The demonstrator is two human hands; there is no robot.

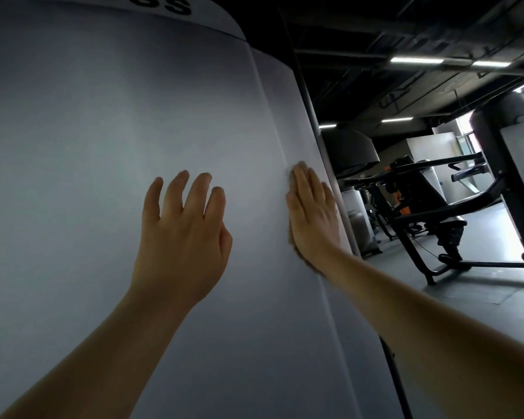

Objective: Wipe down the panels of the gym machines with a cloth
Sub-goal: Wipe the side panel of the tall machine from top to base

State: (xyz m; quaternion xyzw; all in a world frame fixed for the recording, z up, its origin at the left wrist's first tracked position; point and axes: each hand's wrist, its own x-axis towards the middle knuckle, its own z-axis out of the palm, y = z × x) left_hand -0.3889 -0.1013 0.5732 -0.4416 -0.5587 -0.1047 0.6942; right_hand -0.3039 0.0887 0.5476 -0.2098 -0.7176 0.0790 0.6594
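Observation:
A large pale grey machine panel (103, 146) fills the left and middle of the head view, with black letters at its top. My left hand (182, 234) rests flat on the panel, fingers spread, holding nothing. My right hand (312, 213) presses flat against the panel's right edge strip. A brownish cloth (389, 251) lies under that palm, and only a thin fringe of it shows along the hand's left side and by the fingertips.
Right of the panel stands a black gym machine (430, 219) with orange parts on a grey floor (481, 285). Another tall dark machine column (508, 164) rises at the far right. Ceiling strip lights (418, 60) glow overhead.

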